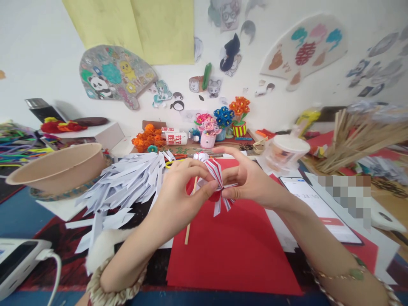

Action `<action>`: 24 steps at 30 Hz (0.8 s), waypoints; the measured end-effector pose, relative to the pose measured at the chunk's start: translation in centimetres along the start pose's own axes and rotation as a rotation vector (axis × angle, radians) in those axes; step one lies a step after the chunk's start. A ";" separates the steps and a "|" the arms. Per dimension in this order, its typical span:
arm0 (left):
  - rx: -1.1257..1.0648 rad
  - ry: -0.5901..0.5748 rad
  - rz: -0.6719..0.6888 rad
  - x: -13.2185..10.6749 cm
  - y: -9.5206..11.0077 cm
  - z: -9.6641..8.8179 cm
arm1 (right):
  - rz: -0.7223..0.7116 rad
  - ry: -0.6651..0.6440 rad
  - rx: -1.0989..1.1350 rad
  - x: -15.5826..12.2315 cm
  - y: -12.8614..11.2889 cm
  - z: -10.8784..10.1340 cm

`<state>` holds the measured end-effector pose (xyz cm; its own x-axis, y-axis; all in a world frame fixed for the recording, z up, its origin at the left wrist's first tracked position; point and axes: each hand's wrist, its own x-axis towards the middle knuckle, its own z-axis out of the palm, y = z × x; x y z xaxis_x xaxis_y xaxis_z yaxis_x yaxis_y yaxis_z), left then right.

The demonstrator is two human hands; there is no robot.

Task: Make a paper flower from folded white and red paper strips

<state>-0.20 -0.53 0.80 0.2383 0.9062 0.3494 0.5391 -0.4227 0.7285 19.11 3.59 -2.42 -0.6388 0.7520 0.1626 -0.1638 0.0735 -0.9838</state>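
Between both hands, above a red sheet of paper (236, 250), is a bundle of red-and-white paper strips (214, 169) whose loose ends fan out below and to the side. My left hand (188, 182) pinches the bundle with thumb and fingers from the left. From the right, my right hand (244, 176) pinches it near its gathered middle, with the index finger raised. A white rounded piece (201, 157) shows at the top of the bundle; whether it is joined on cannot be told. Below my left hand, a thin wooden stick (188, 231) lies on the red paper.
Left of the hands lies a heap of white paper strips (124, 182), with a beige bowl (60, 168) beyond it. A phone (318, 208) and a lidded cup (287, 151) are on the right. Thin wooden sticks (350, 136) stand behind; flower pots (239, 128) line the wall.
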 end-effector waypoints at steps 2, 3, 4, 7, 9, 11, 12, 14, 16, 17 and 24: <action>-0.029 -0.013 -0.002 0.0 0.0 0.0 | 0.004 0.004 -0.010 0.0 0.1 -0.1; -0.035 -0.017 -0.006 0.1 -0.1 0.0 | 0.009 0.005 -0.013 -0.1 0.1 -0.1; -0.038 -0.022 -0.011 0.1 -0.1 0.0 | 0.015 0.001 -0.013 -0.1 0.1 -0.1; -0.052 -0.047 -0.018 0.1 -0.2 0.1 | 0.036 -0.020 0.006 -0.1 0.2 0.0; -0.079 -0.073 -0.016 0.2 -0.4 0.1 | 0.048 -0.034 0.009 0.0 0.1 0.2; -0.113 -0.093 -0.018 0.2 -0.6 0.1 | 0.062 -0.041 0.005 0.0 0.1 0.2; -0.132 -0.099 -0.023 0.2 -0.6 0.1 | 0.068 -0.039 0.004 0.0 0.1 0.2; -0.161 -0.109 -0.038 0.2 -0.6 -0.1 | 0.072 -0.026 0.007 0.0 0.1 0.1; -0.169 -0.104 -0.059 0.1 -0.6 -0.1 | 0.071 -0.015 0.010 0.1 0.1 0.0; -0.164 -0.096 -0.068 0.1 -0.6 0.0 | 0.072 -0.015 0.012 0.1 0.2 -0.1; -0.159 -0.085 -0.015 0.0 -1.2 0.9 | 0.113 -0.004 0.031 0.2 0.5 -0.4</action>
<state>-0.12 0.01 -0.54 0.3019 0.9077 0.2913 0.4105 -0.3996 0.8196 19.23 4.06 -2.90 -0.6574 0.7518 0.0511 -0.1140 -0.0321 -0.9930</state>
